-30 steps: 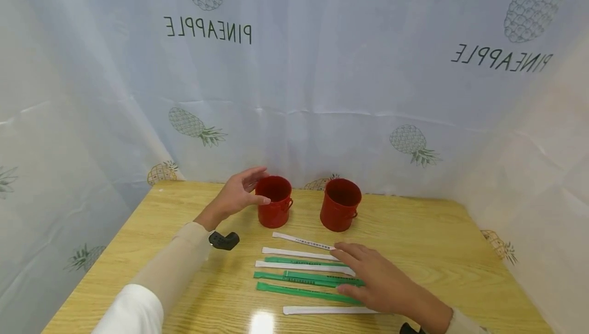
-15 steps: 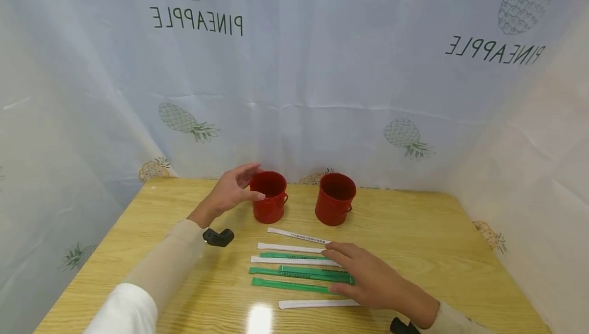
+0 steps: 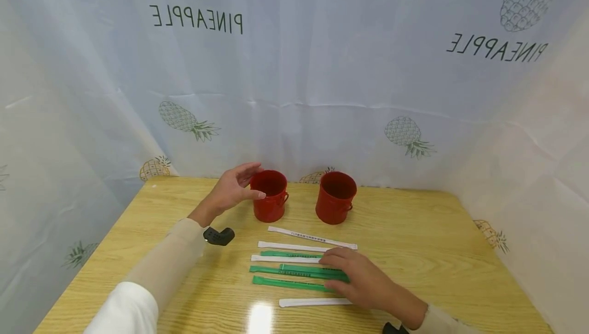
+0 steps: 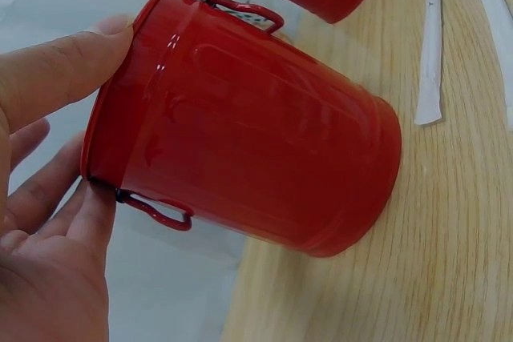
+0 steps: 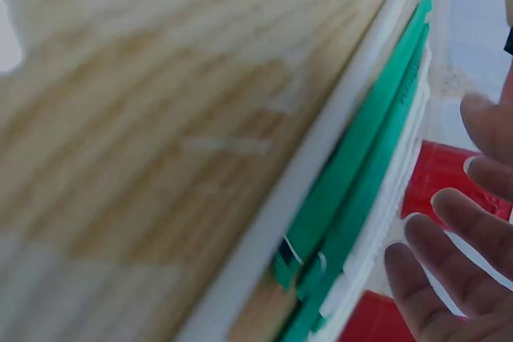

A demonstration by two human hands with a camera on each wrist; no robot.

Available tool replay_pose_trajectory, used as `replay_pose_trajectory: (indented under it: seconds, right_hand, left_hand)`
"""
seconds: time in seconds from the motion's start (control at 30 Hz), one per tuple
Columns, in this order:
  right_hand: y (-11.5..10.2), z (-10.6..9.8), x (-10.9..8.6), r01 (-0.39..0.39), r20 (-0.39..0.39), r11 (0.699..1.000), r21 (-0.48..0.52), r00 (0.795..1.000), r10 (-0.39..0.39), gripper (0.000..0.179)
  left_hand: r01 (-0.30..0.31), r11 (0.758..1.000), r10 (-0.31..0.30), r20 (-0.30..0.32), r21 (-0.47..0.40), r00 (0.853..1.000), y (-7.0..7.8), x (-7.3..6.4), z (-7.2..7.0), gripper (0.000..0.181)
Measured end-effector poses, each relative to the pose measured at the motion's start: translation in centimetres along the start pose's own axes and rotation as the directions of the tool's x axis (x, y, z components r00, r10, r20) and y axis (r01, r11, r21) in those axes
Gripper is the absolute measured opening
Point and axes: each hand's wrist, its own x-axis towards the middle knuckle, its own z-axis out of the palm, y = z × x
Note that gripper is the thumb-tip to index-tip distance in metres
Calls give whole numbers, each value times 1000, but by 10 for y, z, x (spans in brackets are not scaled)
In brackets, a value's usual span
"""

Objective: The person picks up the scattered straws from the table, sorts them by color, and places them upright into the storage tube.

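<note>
My left hand (image 3: 230,191) holds the left red bucket (image 3: 269,210) at its rim. In the left wrist view the thumb lies on the near rim and the fingers (image 4: 48,190) reach round the other side. This bucket stands upright. Several thin sticks in printed paper sleeves, which look like wrapped straws, lie side by side: white ones (image 3: 294,232) and green ones (image 3: 287,283). Over their right ends hovers my right hand (image 3: 361,279), fingers loosely bent, gripping nothing. The right wrist view shows its fingers (image 5: 449,278) spread and apart from the straws.
A second red bucket (image 3: 333,210) with a small side handle stands upright to the right of the first. Behind the wooden table (image 3: 414,242) hangs a white curtain (image 3: 294,68) with pineapple prints. More curtain covers both sides.
The right hand has drawn slightly left and toward the front edge, baring the right end of the farthest white straw. My left hand stays at the bucket. The head view has shifted a little.
</note>
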Motion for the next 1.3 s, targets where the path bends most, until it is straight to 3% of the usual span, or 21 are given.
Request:
replay_pose_trajectory:
  seconds: [0.1,0.27,0.63,0.93,1.3]
  right_hand:
    - [1,4,2,-32,-31,994,109,999,36,29]
    - [4,9,4,-75,-75,953,293,992,101,20]
    - [5,17,3,-95,-87,893,440,985,148,9]
    - [7,26,3,-126,-61,846,517,981,184,13]
    - [1,30,2,-130,-57,866,482,982,179,13]
  left_hand:
    - [3,1000,-3,-1,-2,1000,0,0,0,84]
    - [-4,1000,4,6,-12,1000,0,-1,0,83]
    - [-12,1000,12,9,-15,1000,1,-2,0,79]
    - [-9,1000,9,11,-28,1000,0,-1,0,78]
    - [-12,999,13,18,-43,1000,0,-2,1,77]
